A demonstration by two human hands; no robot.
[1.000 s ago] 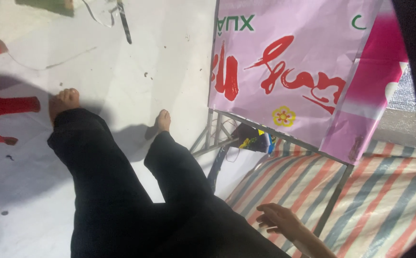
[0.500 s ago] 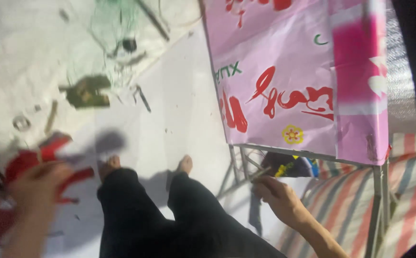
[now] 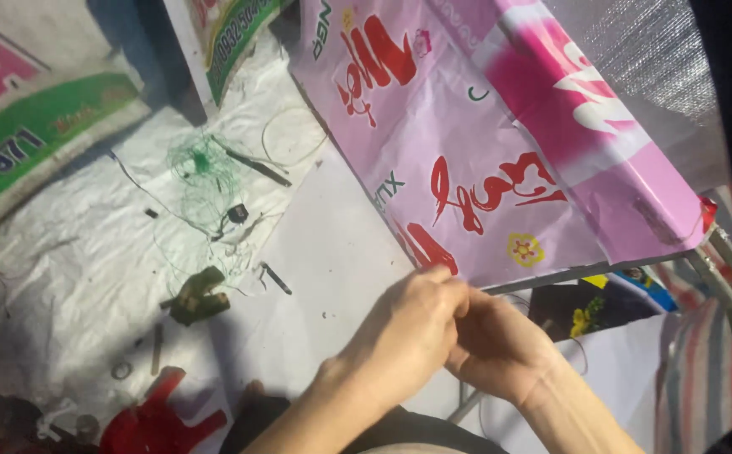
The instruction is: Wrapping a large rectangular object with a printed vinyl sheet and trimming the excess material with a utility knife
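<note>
My left hand (image 3: pixel 404 332) and my right hand (image 3: pixel 500 345) meet at the centre of the view, fingertips pressed together. Both have their fingers curled closed, just below the lower edge of a large pink printed sheet (image 3: pixel 500 160) that hangs on a metal frame (image 3: pixel 723 252). The left fingertips nearly touch that edge. Whatever lies between the fingers is hidden. A thin wire loop (image 3: pixel 583 357) shows by my right wrist. My dark-trousered legs (image 3: pixel 400 429) are at the bottom edge.
On the white ground sheet (image 3: pixel 324 277) lie a tangle of green mesh thread (image 3: pixel 202 168), a dark rod tool (image 3: pixel 255 165), an olive clump (image 3: pixel 198 296), a small ring (image 3: pixel 121 370) and a red plastic piece (image 3: pixel 156 420). A striped tarp (image 3: pixel 706 378) is at the right.
The view swung up and left. My left hand came in from the left, away from the red piece, and joined my right hand below the pink sheet's edge.
</note>
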